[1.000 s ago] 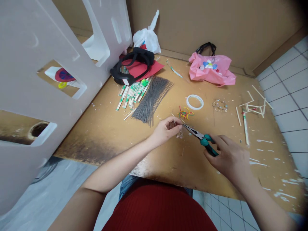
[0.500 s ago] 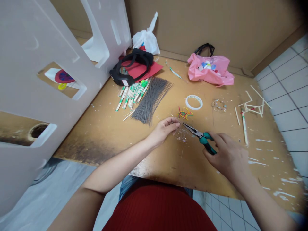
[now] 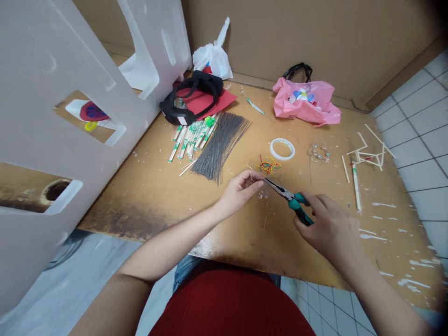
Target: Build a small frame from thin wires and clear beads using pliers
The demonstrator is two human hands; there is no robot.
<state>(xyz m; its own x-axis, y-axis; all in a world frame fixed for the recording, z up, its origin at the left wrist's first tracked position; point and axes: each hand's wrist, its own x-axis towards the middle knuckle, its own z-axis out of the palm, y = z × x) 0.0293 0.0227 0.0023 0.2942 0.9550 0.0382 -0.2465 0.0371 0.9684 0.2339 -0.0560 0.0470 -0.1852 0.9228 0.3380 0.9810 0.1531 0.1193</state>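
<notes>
The left hand pinches a thin wire tight between its fingers, and just beside those fingers the right hand curls around green pliers, tips held steady.

walls: brown cardboard | floor: white square tiles | furniture: paint-flecked wooden table, white molded plastic panel

Teal-handled needle-nose pliers against thin wire

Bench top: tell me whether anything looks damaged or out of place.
The bench looks damaged: its near left edge is blackened, as if scorched, and its right side is spattered with white paint.
</notes>
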